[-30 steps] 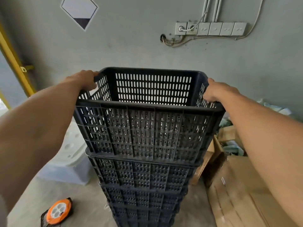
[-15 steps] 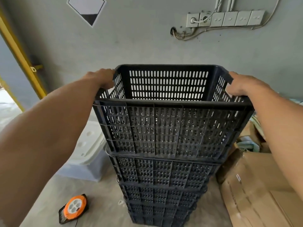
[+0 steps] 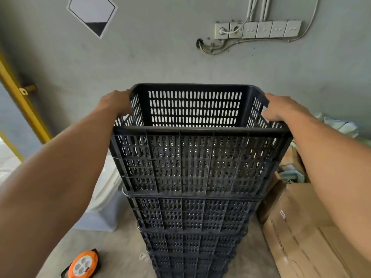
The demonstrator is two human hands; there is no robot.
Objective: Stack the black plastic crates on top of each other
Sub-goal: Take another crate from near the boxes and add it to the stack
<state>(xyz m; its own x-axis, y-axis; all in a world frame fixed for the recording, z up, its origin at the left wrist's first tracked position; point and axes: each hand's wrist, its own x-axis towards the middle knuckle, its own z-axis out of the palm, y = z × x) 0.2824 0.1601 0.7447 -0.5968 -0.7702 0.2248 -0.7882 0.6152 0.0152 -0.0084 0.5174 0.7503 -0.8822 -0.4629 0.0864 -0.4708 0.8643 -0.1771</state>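
A black perforated plastic crate (image 3: 196, 159) sits on top of a tall stack of like crates (image 3: 192, 233) that rises from the floor in front of a grey wall. My left hand (image 3: 115, 104) grips the top crate's left rim near the far corner. My right hand (image 3: 281, 109) grips its right rim at the same depth. The top crate looks level and seated in the crate under it. The crate is empty inside.
A white and grey plastic box (image 3: 104, 201) stands left of the stack. An orange cable reel (image 3: 82, 264) lies on the floor at lower left. Cardboard boxes (image 3: 305, 233) crowd the right side. Wall sockets (image 3: 259, 29) and cables hang above. A yellow frame (image 3: 22, 97) runs at left.
The view has shifted, so the stack now sits nearer the middle of the frame. Both hands keep their hold on the top crate's side rims.
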